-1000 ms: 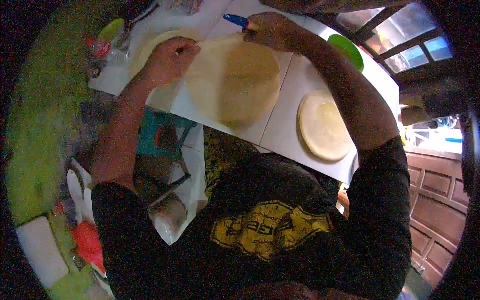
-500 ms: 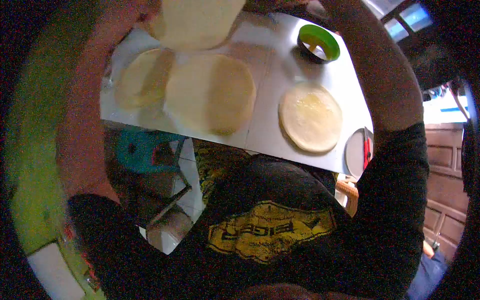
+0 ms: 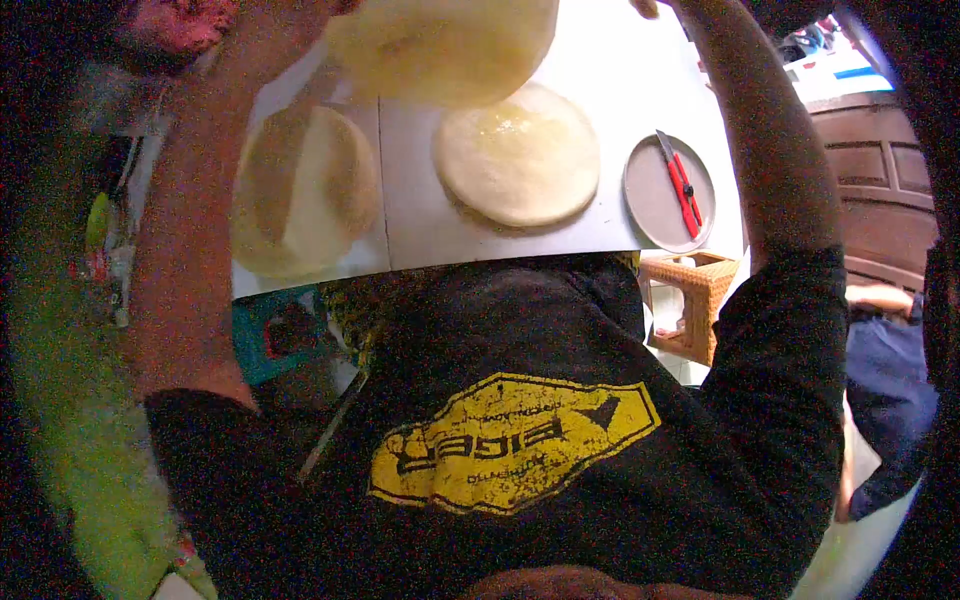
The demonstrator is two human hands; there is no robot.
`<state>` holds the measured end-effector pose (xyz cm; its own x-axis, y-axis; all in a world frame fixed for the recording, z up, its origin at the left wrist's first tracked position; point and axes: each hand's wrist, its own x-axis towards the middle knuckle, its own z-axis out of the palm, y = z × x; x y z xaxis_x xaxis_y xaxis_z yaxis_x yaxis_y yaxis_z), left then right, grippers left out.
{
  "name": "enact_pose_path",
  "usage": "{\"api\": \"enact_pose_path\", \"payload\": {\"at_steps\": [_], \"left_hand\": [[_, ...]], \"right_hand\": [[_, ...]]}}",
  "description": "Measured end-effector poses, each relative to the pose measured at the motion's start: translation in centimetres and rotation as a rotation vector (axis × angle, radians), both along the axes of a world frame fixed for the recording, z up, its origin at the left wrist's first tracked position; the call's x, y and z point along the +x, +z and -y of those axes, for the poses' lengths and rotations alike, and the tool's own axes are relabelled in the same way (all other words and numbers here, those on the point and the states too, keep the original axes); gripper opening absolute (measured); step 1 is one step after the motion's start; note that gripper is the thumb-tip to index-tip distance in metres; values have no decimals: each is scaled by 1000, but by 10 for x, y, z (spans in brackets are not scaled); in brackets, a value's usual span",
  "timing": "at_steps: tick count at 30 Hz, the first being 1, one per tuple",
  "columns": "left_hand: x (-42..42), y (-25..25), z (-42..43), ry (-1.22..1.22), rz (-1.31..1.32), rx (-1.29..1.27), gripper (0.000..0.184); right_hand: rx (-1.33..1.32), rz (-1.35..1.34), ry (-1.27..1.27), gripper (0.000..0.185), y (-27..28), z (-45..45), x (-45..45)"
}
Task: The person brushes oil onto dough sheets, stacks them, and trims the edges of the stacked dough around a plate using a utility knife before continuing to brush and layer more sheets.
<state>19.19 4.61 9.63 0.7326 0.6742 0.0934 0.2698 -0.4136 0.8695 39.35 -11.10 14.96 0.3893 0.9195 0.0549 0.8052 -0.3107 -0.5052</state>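
A wide, thin dough sheet hangs above the table, blurred and cut off by the top edge of the head view. My left hand is at its left side, closed on the edge, with most fingers out of frame. Of my right hand only a fingertip or two shows at the top, to the right of the sheet; its grip is hidden. Just below the sheet lies a thicker dough round with a shiny yellow smear on top. Another flat dough round rests to the left, partly in shadow.
A grey plate near the table's right edge holds a red-handled knife. The white table ends just before my body. A woven stool stands below at right, and a person in dark blue is farther right.
The dough sheet has moved right, from above the left-hand rounds to the edge of the smeared round. My view has shifted right too, and the green bowl no longer shows.
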Motion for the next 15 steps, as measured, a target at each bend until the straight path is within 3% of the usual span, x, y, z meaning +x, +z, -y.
{"api": "enact_pose_path", "payload": {"at_steps": [1,2,3,4,5,6,10,15], "left_hand": [[7,-19,-4,-96,82,39,22],[10,-19,5,-195,165,81,20],[3,-24,21,-156,-84,301,30],[-1,-43,30,-169,-83,460,34],[-5,-63,39,-169,-79,623,38],[-9,-120,36,-214,176,719,36],[-54,-185,80,-317,184,428,23],[-82,-206,85,-457,127,479,16]], "right_hand": [[-7,-57,-25,34,-3,9,4],[-31,64,-56,34,-5,19,2],[-55,185,-85,34,-10,30,4],[62,374,104,36,-37,42,21],[93,277,86,28,-71,63,27],[124,181,74,20,-106,77,26],[-40,154,206,14,-178,117,-29],[46,217,241,14,-209,137,-66]]}}
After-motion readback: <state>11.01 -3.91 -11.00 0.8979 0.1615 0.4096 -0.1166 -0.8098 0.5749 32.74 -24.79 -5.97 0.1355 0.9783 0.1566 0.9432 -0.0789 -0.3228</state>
